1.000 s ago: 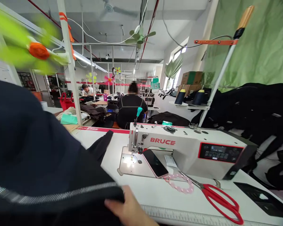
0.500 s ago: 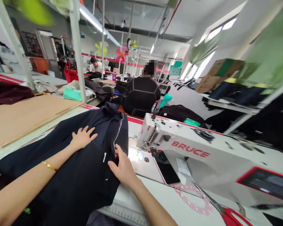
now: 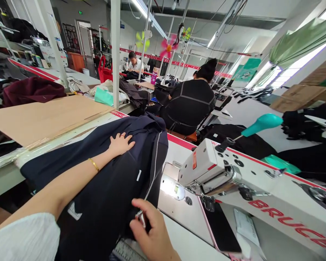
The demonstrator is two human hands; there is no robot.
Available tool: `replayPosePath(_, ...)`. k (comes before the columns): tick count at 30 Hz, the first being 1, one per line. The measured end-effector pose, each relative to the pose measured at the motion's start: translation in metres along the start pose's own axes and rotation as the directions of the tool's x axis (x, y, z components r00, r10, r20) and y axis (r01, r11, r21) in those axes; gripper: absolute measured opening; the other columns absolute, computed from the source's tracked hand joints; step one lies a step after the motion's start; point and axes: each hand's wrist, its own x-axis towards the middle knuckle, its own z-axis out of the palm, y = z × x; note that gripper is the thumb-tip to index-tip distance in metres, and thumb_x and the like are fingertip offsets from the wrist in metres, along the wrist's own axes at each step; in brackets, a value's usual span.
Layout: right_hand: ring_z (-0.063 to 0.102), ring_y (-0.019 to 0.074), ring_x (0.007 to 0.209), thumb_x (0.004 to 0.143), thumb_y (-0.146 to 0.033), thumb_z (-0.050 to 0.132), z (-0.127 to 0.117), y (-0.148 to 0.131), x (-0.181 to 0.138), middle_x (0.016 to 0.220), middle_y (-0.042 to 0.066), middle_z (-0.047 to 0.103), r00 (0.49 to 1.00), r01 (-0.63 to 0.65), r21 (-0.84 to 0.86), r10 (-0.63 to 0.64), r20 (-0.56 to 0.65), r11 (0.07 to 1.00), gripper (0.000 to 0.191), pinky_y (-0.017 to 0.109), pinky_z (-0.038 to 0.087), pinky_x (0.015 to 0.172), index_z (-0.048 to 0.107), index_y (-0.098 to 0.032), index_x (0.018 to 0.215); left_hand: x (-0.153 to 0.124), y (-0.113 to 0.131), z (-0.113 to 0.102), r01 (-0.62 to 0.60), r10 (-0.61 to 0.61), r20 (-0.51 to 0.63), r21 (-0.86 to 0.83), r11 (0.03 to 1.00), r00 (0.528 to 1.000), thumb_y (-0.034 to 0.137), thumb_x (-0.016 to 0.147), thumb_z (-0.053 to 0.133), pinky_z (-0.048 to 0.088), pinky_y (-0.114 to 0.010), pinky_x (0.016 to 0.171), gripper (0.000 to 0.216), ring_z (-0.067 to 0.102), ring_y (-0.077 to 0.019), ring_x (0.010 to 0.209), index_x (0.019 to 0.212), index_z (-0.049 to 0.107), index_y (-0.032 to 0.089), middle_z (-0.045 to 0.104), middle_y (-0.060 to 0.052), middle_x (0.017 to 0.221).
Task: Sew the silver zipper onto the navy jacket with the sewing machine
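Observation:
A dark navy garment (image 3: pixel 105 188) with a grey line along its right edge and small white tags is spread over the table, left of the sewing machine's needle area. On its upper part rests my left hand (image 3: pixel 121 145), flat with fingers spread. Lower down, near the garment's right edge, my right hand (image 3: pixel 153 230) has its thumb and forefinger curled round a small shiny metal thing (image 3: pixel 141 218). Its kind is mostly hidden by the fingers. The white sewing machine (image 3: pixel 222 174), marked BRUCE, stands to the right.
Under the machine arm lies a phone (image 3: pixel 220 224), with a white packet (image 3: pixel 246 224) beside it. A teal-handled tool (image 3: pixel 263 125) stands on the machine. A ruler strip (image 3: pixel 129 250) runs along the front edge. Brown board (image 3: pixel 51 116) lies left; a person in black (image 3: pixel 191 101) sits ahead.
My right hand has come down the garment's edge, nearer to me, and a shiny metal thing now shows in it. My left hand still lies on the cloth. The head view has turned left.

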Motion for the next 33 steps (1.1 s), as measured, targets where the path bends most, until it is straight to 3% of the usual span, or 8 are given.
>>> replayPosePath(2,0.043,0.0088,0.052,0.08,-0.031,0.05,0.002,0.005,0.008,0.063,-0.005,0.044,0.977,-0.081,0.221,0.121,-0.175,0.972,0.036,0.02,0.041,0.053,0.048,-0.023,0.115,0.005,0.004,-0.001,0.019,-0.019,-0.002,-0.06,0.998,1.0,0.055,0.083,0.034,0.015,-0.069,0.092,0.055,0.021,-0.0411,0.125,0.129,0.042,0.026,0.031,-0.015,0.14)
replayPosePath(5,0.044,0.0097,0.055,0.082,-0.037,0.049,0.0,0.014,0.02,0.061,-0.006,0.042,0.931,-0.13,0.338,0.232,-0.281,0.932,0.04,0.021,0.043,0.054,0.042,-0.02,0.117,0.011,0.009,-0.008,0.04,-0.039,0.008,-0.18,0.983,0.999,0.051,0.083,0.043,0.013,-0.066,0.097,0.051,0.022,-0.0383,0.127,0.126,0.045,0.023,0.031,-0.013,0.139)
replayPosePath(8,0.055,0.0162,0.083,0.083,-0.032,0.044,-0.003,0.022,0.028,0.095,0.006,0.055,0.96,-0.083,0.104,0.107,-0.257,0.991,0.029,0.033,0.047,0.077,0.051,-0.018,0.108,0.014,0.008,-0.026,0.038,-0.029,0.03,-0.334,0.942,0.999,0.043,0.084,0.05,0.027,-0.056,0.099,0.045,0.037,-0.0291,0.121,0.12,0.048,0.017,0.041,-0.011,0.131)
replayPosePath(12,0.044,0.0209,0.115,0.08,-0.015,0.032,-0.007,0.03,0.024,0.127,0.008,0.042,0.978,0.068,-0.33,-0.128,-0.166,0.941,0.04,0.041,0.038,0.097,0.051,-0.021,0.115,-0.011,-0.013,-0.063,-0.034,0.038,-0.004,-0.539,0.842,0.999,0.039,0.09,0.04,0.043,-0.04,0.089,0.039,0.053,-0.0197,0.104,0.12,0.047,0.016,0.053,-0.009,0.12)
replayPosePath(20,0.056,0.0188,0.081,0.084,-0.012,0.026,-0.016,0.009,0.027,0.092,0.006,0.057,0.992,0.127,-0.743,-0.078,0.101,0.657,0.05,0.031,0.049,0.067,0.038,-0.022,0.131,-0.155,-0.126,-0.114,0.036,-0.068,-0.028,-0.623,0.781,0.997,0.051,0.078,0.043,0.047,-0.028,0.074,0.046,0.061,-0.0166,0.079,0.101,0.06,0.015,0.067,-0.006,0.092)
replayPosePath(24,0.056,0.0181,0.071,0.083,-0.008,0.028,-0.014,-0.002,0.037,0.084,0.006,0.053,0.985,0.155,-0.852,-0.016,0.169,0.5,0.05,0.027,0.043,0.057,0.043,-0.022,0.129,-0.221,-0.16,-0.091,0.173,-0.253,-0.062,-0.575,0.8,0.965,0.052,0.074,0.047,0.045,-0.029,0.072,0.041,0.058,-0.0186,0.077,0.09,0.061,0.018,0.065,-0.003,0.084)
replayPosePath(29,0.054,0.014,0.058,0.079,0.0,0.027,-0.011,-0.006,0.046,0.094,0.007,0.052,0.98,0.16,-0.913,0.054,0.194,0.374,0.061,0.026,0.038,0.05,0.039,-0.027,0.132,-0.278,-0.172,-0.028,0.289,-0.381,-0.039,-0.58,0.761,0.924,0.055,0.076,0.039,0.047,-0.03,0.07,0.046,0.059,-0.0198,0.078,0.095,0.056,0.016,0.062,-0.006,0.084)
replayPosePath(33,0.058,0.0208,0.086,0.075,0.003,0.032,-0.012,-0.014,0.056,0.125,0.011,0.043,0.973,0.215,-0.913,0.006,0.232,0.346,0.058,0.03,0.045,0.066,0.052,-0.026,0.121,-0.285,-0.177,0.007,0.321,-0.42,-0.049,-0.566,0.76,0.906,0.054,0.072,0.046,0.046,-0.033,0.078,0.05,0.056,-0.0232,0.095,0.105,0.05,0.017,0.059,-0.008,0.099)
